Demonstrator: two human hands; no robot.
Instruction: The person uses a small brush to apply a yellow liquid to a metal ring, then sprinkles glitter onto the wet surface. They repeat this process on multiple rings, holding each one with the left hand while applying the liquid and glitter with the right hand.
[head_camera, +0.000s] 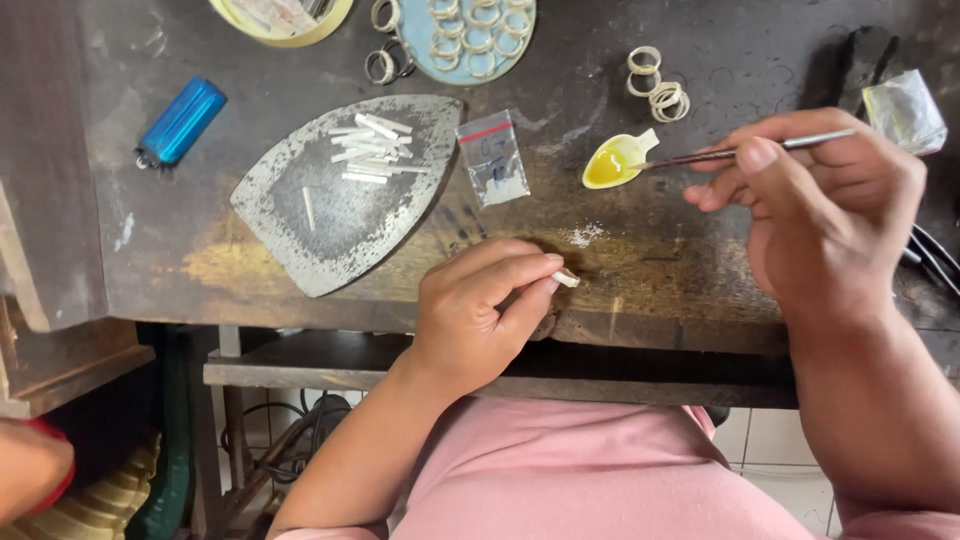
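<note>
Dark and worn, the workbench (700, 290) fills the upper part of the view, and its front edge runs just behind both hands. At the back edge two round dishes are cut off by the frame: a yellow-rimmed dish (330, 25) whose content is hard to make out, and a pale blue dish (525, 40) with several small rings in it. More loose rings (658, 85) lie toward the back right, and the crumpled foil piece (905, 108) near the right edge is partly hidden by the right hand. The left hand (475, 305) is closed near the front edge, pinching a small white piece (566, 279) between thumb and fingertips; most of the piece is hidden. The right hand (825, 205) is closed around a thin metal tool (760, 150), whose tip reaches a small yellow spoon-shaped dish (612, 163) with yellow liquid inside. Open surface remains between the hands. An iron-shaped metal plate (310, 240) at the left centre carries short white sticks (370, 148); a small plastic bag (492, 158) lies just beside it, and a blue lighter (182, 122) sits near the left edge.
</note>
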